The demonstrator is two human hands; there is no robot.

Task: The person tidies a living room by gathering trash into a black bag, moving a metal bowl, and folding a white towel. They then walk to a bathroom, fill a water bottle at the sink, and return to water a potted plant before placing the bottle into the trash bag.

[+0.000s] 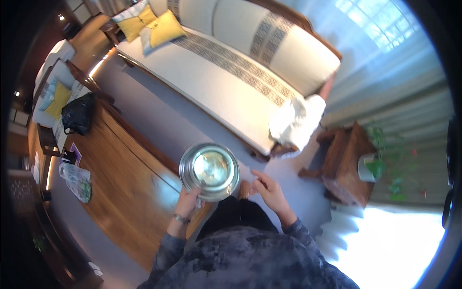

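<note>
Gripping the lower left rim of a round, shiny silver metal bowl (210, 168), the left hand (186, 204) is pressing its thumb over the edge. The right hand (270, 193) is hanging just beside the bowl without touching it, its forefinger reaching out, its other fingers curling loosely and grasping nothing visible. The bowl is hovering off the right edge of a long, brown wooden table (122, 192), near its closest right corner. A clear plastic bag (77, 180) with green contents is lying by the left edge, and a slumping black bag (79, 113) is sitting at the far end. Holding appears to be the step underway; any next move is probably calling for a level rim and steady left grip.
</note>
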